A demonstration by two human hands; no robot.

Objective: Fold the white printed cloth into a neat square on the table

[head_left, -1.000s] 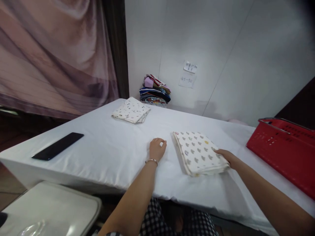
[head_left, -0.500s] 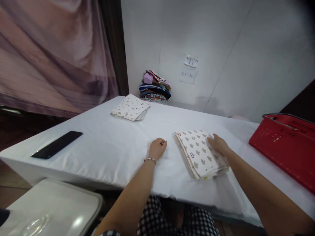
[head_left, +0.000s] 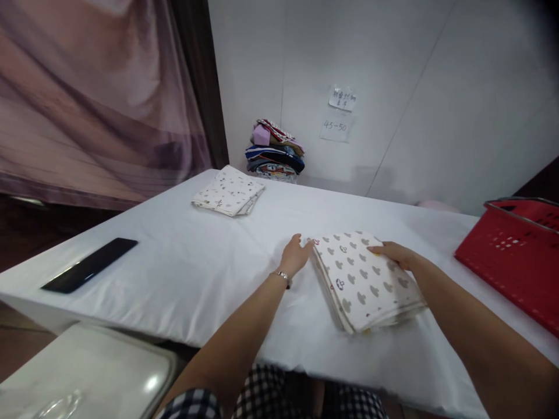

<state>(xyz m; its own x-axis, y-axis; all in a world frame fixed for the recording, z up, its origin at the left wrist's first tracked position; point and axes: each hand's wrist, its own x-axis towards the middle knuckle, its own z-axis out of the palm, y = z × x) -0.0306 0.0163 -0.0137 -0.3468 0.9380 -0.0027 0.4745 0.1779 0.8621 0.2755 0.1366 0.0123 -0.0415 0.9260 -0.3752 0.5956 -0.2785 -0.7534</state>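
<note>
A folded white cloth [head_left: 367,282] with grey mushroom-like prints lies in layers on the white-covered table, near its front edge. My right hand [head_left: 398,255] grips the far right edge of this cloth, one digit on top; its other fingers are partly hidden. At the cloth's far left corner is my left hand [head_left: 296,255], open, with thumb and fingers apart and fingertips close to the corner. I cannot tell whether they touch it. Further back on the left lies a second folded white cloth [head_left: 229,191] with small dark prints.
A red plastic basket [head_left: 510,262] stands on the right. On the left of the table [head_left: 174,273] lies a black flat phone-like object [head_left: 91,265]. Folded, colourful fabrics [head_left: 275,152] are stacked against the wall. A white stool-like surface [head_left: 100,372] is at lower left.
My left hand has moved right and forward to the cloth's corner, and its fingers have opened. My right hand stays at the cloth's right edge. The view has shifted slightly.
</note>
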